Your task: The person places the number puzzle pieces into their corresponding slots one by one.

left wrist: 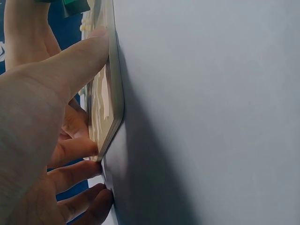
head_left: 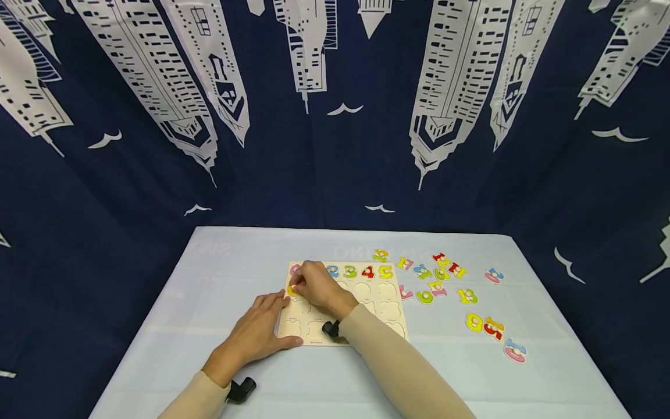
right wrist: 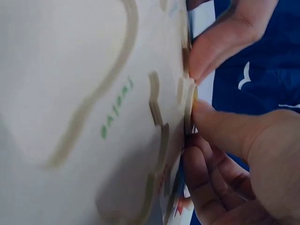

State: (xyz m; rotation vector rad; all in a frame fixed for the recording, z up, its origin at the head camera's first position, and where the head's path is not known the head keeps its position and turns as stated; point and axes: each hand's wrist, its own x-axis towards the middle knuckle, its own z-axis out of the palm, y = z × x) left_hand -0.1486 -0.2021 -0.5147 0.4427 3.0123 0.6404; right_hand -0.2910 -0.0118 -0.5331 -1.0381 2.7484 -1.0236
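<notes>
A wooden number-puzzle board (head_left: 316, 341) lies on the table, coloured numerals seated along its far row and cut-out recesses below. My right hand (head_left: 321, 286) reaches over it and pinches a yellow puzzle piece (head_left: 291, 291) at the left recess of the second row. In the right wrist view, thumb and fingers hold this piece (right wrist: 194, 101) on edge close against the board; its numeral is hidden. My left hand (head_left: 256, 327) rests at the board's left side with fingers extended. Its thumb (left wrist: 89, 51) lies on the board's near edge in the left wrist view.
Several loose number pieces lie scattered right of the board, among them a yellow zero (head_left: 474, 322), a red-and-yellow piece (head_left: 493, 329) and a pink-and-blue piece (head_left: 515, 351). Behind the white table (head_left: 220, 256) hangs a dark blue cloth (head_left: 314, 169) printed with buildings.
</notes>
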